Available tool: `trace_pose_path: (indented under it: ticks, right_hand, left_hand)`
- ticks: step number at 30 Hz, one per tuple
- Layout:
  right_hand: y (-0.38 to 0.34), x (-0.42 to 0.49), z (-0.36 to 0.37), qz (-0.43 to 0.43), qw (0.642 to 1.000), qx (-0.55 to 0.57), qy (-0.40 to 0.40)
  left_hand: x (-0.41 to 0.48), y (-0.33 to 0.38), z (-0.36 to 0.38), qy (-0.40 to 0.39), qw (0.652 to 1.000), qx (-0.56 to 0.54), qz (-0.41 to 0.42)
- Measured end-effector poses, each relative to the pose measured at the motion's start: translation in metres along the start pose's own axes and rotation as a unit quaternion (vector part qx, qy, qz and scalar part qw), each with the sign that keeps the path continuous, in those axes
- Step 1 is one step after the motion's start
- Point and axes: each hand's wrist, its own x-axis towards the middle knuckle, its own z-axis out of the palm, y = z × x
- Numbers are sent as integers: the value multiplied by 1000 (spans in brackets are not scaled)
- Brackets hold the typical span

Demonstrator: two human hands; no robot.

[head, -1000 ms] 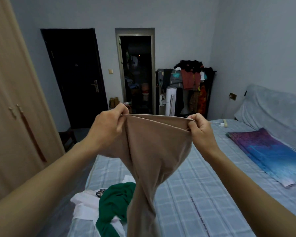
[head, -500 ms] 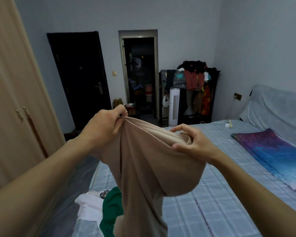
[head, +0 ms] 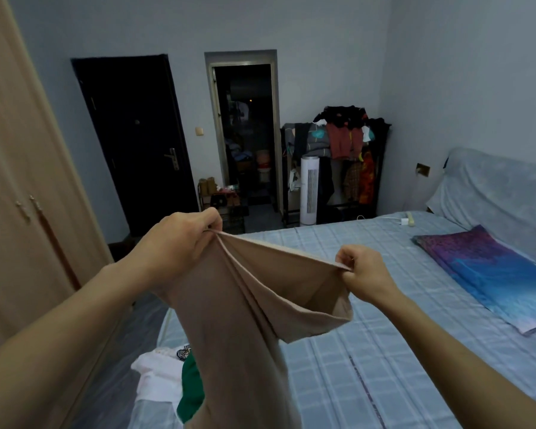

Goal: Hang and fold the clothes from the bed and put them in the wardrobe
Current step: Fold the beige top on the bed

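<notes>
A beige garment (head: pixel 245 308) hangs in the air over the bed's near corner, stretched between both hands. My left hand (head: pixel 177 243) grips its top edge at the upper left. My right hand (head: pixel 361 274) pinches the other end of that edge, lower and to the right. The cloth sags open between them and trails down out of the frame. Below it, a green garment (head: pixel 191 388) and a white one (head: pixel 155 376) lie heaped on the bed (head: pixel 369 351). The light wooden wardrobe (head: pixel 19 196) stands along the left with its doors closed.
A purple-blue cloth (head: pixel 489 270) lies by the bed's head at the right. Against the far wall are a loaded clothes rack (head: pixel 341 140) and a white tower fan (head: pixel 309 190). A dark door (head: pixel 133 144) and an open doorway (head: pixel 245 134) lie beyond a narrow floor strip.
My right hand took a new pinch on the garment's edge and pulled it out to the right and down. The left hand kept its grip. The view tilted down a little.
</notes>
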Motion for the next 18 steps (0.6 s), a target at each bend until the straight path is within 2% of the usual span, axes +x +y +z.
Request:
trace_pose_path:
  ticks: [3,5,7,8,12,15,18]
  right_hand:
    - [11,4,-4,15,999,19,46]
    - [10,8,-6,68,985,143,65]
    - [4,11,-9,122,946,293,61]
    - [2,12,-11,129,933,330,55]
    - [-6,14,-24,101,925,364,41]
    - [-8,12,-33,33,939,342,18]
    - [-13,5,-48,-35,957,287,-32]
  left_hand:
    - [-6,-6,2,-48,998,18,20]
    - [-9,-9,3,-80,996,7,35]
    - [-12,-12,4,-96,994,-22,56]
    - [-13,-14,4,-98,993,-26,65]
    - [-15,-23,11,-78,993,25,82]
    - [-15,-38,19,-40,997,53,42]
    - [-17,-48,25,-7,999,27,-15]
